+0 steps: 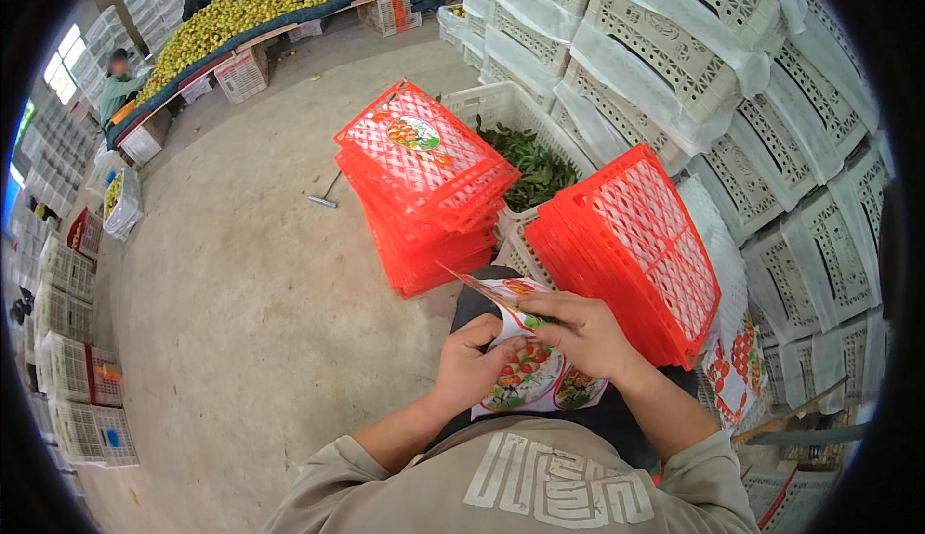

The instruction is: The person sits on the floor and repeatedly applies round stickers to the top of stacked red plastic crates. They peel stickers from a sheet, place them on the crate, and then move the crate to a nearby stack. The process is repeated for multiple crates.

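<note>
Over my lap, both hands grip printed paper sheets that show red fruit and green leaves. My left hand pinches the sheets from the left, its thumb lying over the print. On the right, my right hand holds their upper edge, its fingers bent over the paper. One sheet stands up tilted between the hands. Just beyond them stands a stack of red plastic crate pieces with an oval fruit label on top. A second red stack, with white netted lining, leans close to my right forearm.
A white crate of green leaves sits behind the red stacks. White and grey crates rise high on the right. A long-handled tool lies on the floor. People sit by a long table of yellow-green fruit.
</note>
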A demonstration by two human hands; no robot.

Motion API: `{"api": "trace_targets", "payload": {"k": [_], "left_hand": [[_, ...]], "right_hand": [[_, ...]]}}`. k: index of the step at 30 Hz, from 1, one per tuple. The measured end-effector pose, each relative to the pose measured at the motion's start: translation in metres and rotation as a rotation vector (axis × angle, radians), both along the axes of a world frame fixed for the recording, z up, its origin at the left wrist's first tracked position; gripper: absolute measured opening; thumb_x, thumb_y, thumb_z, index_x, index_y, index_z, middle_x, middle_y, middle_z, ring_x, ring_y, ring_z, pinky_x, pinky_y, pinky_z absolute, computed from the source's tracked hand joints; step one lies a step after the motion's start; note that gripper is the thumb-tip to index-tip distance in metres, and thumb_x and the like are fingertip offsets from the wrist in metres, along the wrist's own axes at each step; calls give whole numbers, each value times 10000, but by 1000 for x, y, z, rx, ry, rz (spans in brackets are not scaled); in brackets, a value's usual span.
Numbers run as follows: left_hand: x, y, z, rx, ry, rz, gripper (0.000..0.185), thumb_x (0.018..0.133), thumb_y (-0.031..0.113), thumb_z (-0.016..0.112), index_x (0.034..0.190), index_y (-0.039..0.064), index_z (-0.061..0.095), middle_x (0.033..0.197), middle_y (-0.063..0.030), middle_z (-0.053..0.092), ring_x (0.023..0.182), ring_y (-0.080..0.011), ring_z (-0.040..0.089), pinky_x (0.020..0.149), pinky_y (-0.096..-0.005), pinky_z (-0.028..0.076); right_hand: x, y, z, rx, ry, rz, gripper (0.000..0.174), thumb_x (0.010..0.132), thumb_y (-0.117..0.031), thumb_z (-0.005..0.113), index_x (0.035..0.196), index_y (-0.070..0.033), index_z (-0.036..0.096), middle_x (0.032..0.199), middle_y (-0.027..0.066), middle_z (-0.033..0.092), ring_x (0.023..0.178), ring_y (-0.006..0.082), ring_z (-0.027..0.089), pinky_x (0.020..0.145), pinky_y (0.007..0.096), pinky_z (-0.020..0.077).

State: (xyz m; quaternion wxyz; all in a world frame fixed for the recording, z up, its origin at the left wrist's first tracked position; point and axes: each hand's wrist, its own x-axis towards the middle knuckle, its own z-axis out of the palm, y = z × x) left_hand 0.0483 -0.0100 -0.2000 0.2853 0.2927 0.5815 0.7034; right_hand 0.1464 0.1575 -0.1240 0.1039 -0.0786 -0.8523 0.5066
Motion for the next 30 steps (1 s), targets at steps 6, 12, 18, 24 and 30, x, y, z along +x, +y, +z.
{"api": "trace_targets", "payload": {"k": [6, 12, 18, 24, 30], "left_hand": [[2, -3, -4, -134, -19, -21, 185, 907, 140, 764, 891, -32, 698, 821, -61, 646, 757, -116, 587, 673, -305, 487], [1, 1, -12, 37, 311, -79, 200, 875, 56, 766, 1070, 14, 743, 1060, -113, 674, 942, -201, 641, 828, -333, 509], [4, 2, -11, 40, 321, -123, 173, 878, -11, 735, 1050, -3, 723, 920, -95, 599, 856, -198, 601, 746, -339, 504], [6, 18, 10, 101, 424, -157, 232, 892, -23, 708, 1123, -4, 703, 912, -93, 547, 823, -207, 568, 710, -321, 480], [2, 24, 7, 98, 403, -198, 276, 920, 30, 706, 1196, 41, 704, 946, -76, 534, 929, -193, 583, 791, -318, 487]], "right_hand": [[2, -6, 5, 550, -3, 149, 452, 795, -87, 728, 1230, 4, 649, 1189, 195, 683, 1089, 373, 651, 946, 446, 523], [2, -1, -4, 597, 63, 209, 434, 807, -55, 687, 1233, 13, 645, 1172, 202, 689, 1097, 380, 650, 948, 461, 523], [16, 4, 5, 584, 8, 211, 428, 819, -55, 677, 1239, 20, 644, 1193, 212, 682, 1146, 383, 635, 993, 465, 503], [23, 22, 22, 242, -29, 181, 400, 879, -32, 633, 1276, 5, 654, 1196, 239, 676, 1151, 402, 634, 1010, 431, 492], [26, 50, 5, -178, -327, -24, 358, 950, -2, 545, 1285, -19, 670, 1014, 105, 727, 947, 192, 672, 849, 333, 535]]}}
